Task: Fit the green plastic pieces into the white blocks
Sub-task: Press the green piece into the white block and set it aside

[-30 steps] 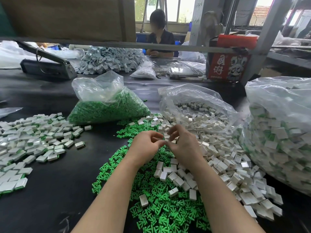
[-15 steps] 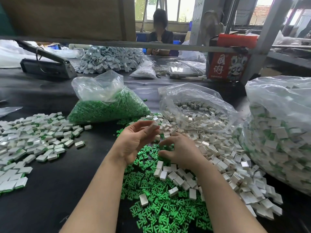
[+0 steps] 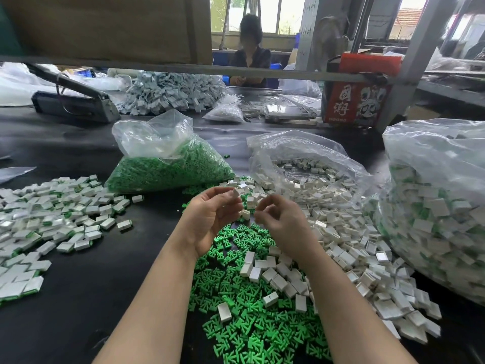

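left hand (image 3: 210,219): white block (image 3: 237,192) pinched at fingertips | right hand (image 3: 283,222): fingers curled, contents cannot be told | both raised over green pieces (image 3: 236,298)

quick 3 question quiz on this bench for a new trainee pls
1. True or false: the bag of green pieces lies left of the open bag of white blocks.
2. What lies loose just below the left hand and right hand? A green pieces B grey parts C red boxes
3. Fill in: the big bag of fitted blocks stands at the ___ edge of the view.
Key: 1 true; 2 A; 3 right.
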The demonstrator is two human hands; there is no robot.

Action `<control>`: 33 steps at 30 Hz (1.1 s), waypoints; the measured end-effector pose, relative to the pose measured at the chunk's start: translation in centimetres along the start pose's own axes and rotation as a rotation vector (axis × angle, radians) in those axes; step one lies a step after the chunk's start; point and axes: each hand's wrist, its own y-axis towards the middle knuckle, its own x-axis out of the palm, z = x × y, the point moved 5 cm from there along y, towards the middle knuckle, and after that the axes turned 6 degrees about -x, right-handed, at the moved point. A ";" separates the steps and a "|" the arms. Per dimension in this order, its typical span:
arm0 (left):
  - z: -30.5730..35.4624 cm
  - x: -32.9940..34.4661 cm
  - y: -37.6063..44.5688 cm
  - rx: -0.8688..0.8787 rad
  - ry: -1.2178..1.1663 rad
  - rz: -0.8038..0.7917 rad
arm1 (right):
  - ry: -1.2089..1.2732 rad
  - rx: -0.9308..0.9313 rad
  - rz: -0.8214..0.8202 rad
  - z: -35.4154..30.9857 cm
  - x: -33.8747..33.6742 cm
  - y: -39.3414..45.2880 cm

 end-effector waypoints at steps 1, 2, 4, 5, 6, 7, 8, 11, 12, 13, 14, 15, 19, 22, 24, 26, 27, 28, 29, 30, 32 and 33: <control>0.0 0.0 0.0 -0.001 0.007 0.021 | 0.105 0.004 0.039 0.0 -0.4 0.0; 0.0 0.0 0.0 -0.004 0.012 0.038 | 0.201 0.014 0.069 0.0 -0.7 -0.1; -0.1 -0.1 0.1 -0.013 0.000 0.055 | 0.361 0.042 0.092 0.1 -0.9 -0.2; -0.1 -0.1 0.2 -0.016 -0.013 0.054 | 0.435 0.054 0.091 0.1 -0.9 -0.2; -0.1 0.0 0.2 -0.017 -0.027 0.047 | 0.505 0.063 0.089 0.1 -0.9 -0.2; -0.2 0.1 0.3 -0.014 -0.040 0.037 | 0.553 0.067 0.089 0.1 -0.9 -0.3; -0.2 0.3 0.2 -0.009 -0.051 0.028 | 0.577 0.065 0.094 0.0 -1.0 -0.3; 0.0 0.8 0.0 0.023 -0.037 0.021 | 0.622 0.064 0.110 0.0 -1.2 -0.2; 0.0 0.9 0.0 0.035 -0.016 0.028 | 0.651 0.073 0.119 -0.1 -1.2 -0.2; 0.0 1.1 -0.1 0.046 0.010 0.035 | 0.681 0.082 0.129 -0.1 -1.2 -0.2; 0.0 1.2 -0.1 0.055 0.036 0.038 | 0.709 0.091 0.140 -0.2 -1.2 -0.2; 0.0 1.5 -0.2 0.068 0.059 0.033 | 0.736 0.101 0.151 -0.2 -1.2 -0.2; 0.0 2.4 -0.3 0.130 0.182 -0.006 | 0.931 0.171 0.170 0.0 -1.3 -0.2; -0.3 2.9 -0.1 0.146 0.274 -0.006 | 1.006 0.193 0.169 0.1 -1.4 -0.2; -0.4 3.2 0.0 0.152 0.307 -0.011 | 1.013 0.184 0.163 0.1 -1.4 -0.1; -0.5 3.4 0.0 0.165 0.338 -0.011 | 1.016 0.187 0.166 0.1 -1.4 -0.1; -0.5 3.4 0.0 0.175 0.351 -0.002 | 1.015 0.192 0.172 0.2 -1.4 -0.1; -0.6 3.4 0.0 0.182 0.356 0.011 | 1.011 0.195 0.179 0.3 -1.4 -0.1; -0.6 3.3 0.0 0.186 0.360 0.024 | 1.008 0.196 0.185 0.3 -1.5 -0.1; -0.6 3.3 0.0 0.184 0.366 0.032 | 1.006 0.195 0.193 0.4 -1.5 0.0; -0.7 3.2 -0.1 0.173 0.381 0.024 | 1.006 0.185 0.208 0.4 -1.5 0.0; -0.6 3.3 -0.1 0.169 0.391 0.015 | 1.000 0.178 0.212 0.4 -1.5 0.0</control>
